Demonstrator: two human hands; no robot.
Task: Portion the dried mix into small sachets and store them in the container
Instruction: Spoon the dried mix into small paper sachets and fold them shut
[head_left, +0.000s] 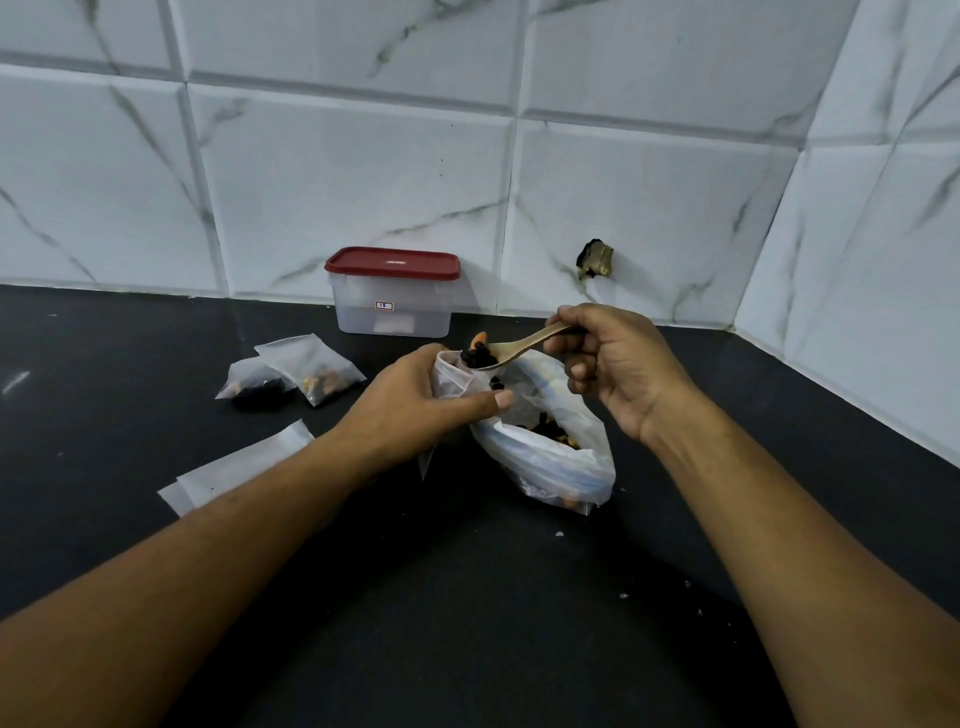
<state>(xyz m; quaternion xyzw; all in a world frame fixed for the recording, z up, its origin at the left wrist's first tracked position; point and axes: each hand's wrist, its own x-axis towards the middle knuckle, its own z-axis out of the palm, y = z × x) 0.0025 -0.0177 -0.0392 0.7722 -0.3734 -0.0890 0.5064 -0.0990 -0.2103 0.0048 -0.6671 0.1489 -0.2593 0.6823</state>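
Head view: left grip (415, 400) pinches an open sachet (449, 376), right grip (618, 364) clasps a heaped spoon (524, 343). The narrow mouth could cause spills.

Matte black countertop (467, 597), flecked with a few white crumbs (559, 533). Behind it, glossy white wall tiles (353, 182) patterned with thin grey marble veins and pale grey grout lines; one tile has a ragged brown-and-black hole (595, 259). A frosted translucent rectangular plastic container (393, 319) carries a dark red lid (392, 262) and a small white label (384, 306) edged in red. The pale tan wooden spoon (530, 340) is heaped with black dried mix (478, 357), topped by one orange piece. Below it, a clear plastic bag (545, 457) with blue-tinted bands shows more black and tan bits. The open frosted white sachet (452, 379) at the spoon's bowl is milky. Two filled sachets (317, 369) show dark and golden-brown contents. The flat empty sachets (234, 470) are plain white.
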